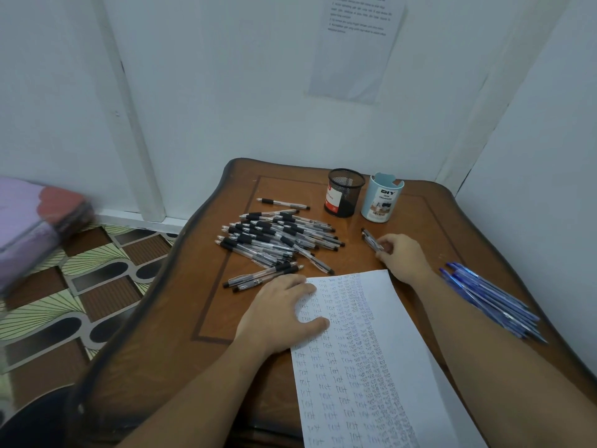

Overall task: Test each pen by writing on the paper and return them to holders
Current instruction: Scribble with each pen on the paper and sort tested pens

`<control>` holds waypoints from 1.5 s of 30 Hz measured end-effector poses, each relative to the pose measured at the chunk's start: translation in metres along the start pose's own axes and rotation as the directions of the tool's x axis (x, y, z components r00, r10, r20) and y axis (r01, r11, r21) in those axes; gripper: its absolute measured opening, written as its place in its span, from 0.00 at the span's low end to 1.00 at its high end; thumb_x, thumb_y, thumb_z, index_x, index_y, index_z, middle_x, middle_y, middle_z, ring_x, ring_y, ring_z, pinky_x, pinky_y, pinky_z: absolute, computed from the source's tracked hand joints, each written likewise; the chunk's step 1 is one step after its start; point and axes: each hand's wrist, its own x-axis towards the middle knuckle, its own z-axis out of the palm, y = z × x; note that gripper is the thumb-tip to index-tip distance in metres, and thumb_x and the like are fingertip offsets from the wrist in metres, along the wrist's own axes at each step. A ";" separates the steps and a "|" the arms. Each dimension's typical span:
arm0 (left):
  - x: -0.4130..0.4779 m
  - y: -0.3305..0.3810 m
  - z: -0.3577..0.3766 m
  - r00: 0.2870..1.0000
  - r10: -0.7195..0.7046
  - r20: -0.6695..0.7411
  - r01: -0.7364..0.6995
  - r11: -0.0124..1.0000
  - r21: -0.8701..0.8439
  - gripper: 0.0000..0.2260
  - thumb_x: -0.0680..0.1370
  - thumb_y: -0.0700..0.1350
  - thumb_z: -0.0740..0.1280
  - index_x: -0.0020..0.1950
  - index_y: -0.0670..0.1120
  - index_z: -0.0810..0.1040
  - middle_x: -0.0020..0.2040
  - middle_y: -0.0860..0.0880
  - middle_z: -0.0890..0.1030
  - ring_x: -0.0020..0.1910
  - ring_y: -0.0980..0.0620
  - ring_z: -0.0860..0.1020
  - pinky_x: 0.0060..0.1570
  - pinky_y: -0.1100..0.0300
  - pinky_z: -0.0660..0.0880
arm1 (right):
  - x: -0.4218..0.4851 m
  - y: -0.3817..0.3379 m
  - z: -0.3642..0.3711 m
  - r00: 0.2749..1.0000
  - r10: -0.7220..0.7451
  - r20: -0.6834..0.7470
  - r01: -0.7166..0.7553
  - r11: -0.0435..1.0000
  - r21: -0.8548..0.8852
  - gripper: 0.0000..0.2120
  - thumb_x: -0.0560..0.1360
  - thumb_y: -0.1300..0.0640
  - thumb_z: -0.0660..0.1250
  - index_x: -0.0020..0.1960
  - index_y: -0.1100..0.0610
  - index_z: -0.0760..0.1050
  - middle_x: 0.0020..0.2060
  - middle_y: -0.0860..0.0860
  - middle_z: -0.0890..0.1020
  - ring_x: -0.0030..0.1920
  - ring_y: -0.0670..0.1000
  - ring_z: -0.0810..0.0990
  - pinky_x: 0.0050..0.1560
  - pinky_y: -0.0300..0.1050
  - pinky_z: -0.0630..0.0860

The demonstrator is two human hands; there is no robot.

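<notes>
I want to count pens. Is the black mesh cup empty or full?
Empty, it seems: the black mesh cup stands upright, nothing sticking above its rim.

A printed sheet hung on the white wall beyond the wooden table's far edge; a blurred purple bundle, perhaps bedding, lay on the patterned floor.

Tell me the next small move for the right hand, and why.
Probably lift the pen that the right hand pinches and bring its tip to the paper. The left hand presses the sheet flat, ready for writing, and the pen sits low by the table, short of the mesh cup and the blue cup, so testing likely comes first.
</notes>
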 end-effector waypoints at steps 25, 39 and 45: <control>-0.009 0.004 -0.004 1.000 0.003 0.003 -0.003 1.000 0.006 0.32 0.75 0.68 0.63 0.76 0.56 0.66 0.78 0.58 0.61 0.76 0.58 0.57 0.73 0.57 0.56 | -0.061 -0.086 0.028 0.992 -0.089 0.087 0.072 0.980 0.183 0.01 0.79 0.55 0.69 0.48 0.51 0.79 0.49 0.47 0.78 0.46 0.45 0.76 0.41 0.38 0.69; -0.009 0.007 -0.007 1.000 -0.013 0.023 0.013 1.000 0.022 0.32 0.75 0.68 0.63 0.76 0.56 0.67 0.78 0.57 0.62 0.76 0.57 0.57 0.73 0.54 0.57 | -0.091 -0.079 -0.051 0.965 0.253 0.066 -0.059 -0.034 0.998 0.04 0.86 0.52 0.55 0.58 0.50 0.68 0.35 0.53 0.82 0.35 0.54 0.82 0.40 0.51 0.81; -0.009 0.007 -0.006 1.000 -0.010 0.027 0.009 1.000 0.026 0.32 0.75 0.68 0.63 0.76 0.56 0.67 0.78 0.57 0.62 0.76 0.56 0.57 0.74 0.54 0.57 | -0.103 -0.064 -0.051 0.968 0.225 0.110 -0.153 0.185 0.971 0.07 0.86 0.53 0.55 0.58 0.46 0.71 0.30 0.51 0.70 0.26 0.46 0.59 0.25 0.38 0.55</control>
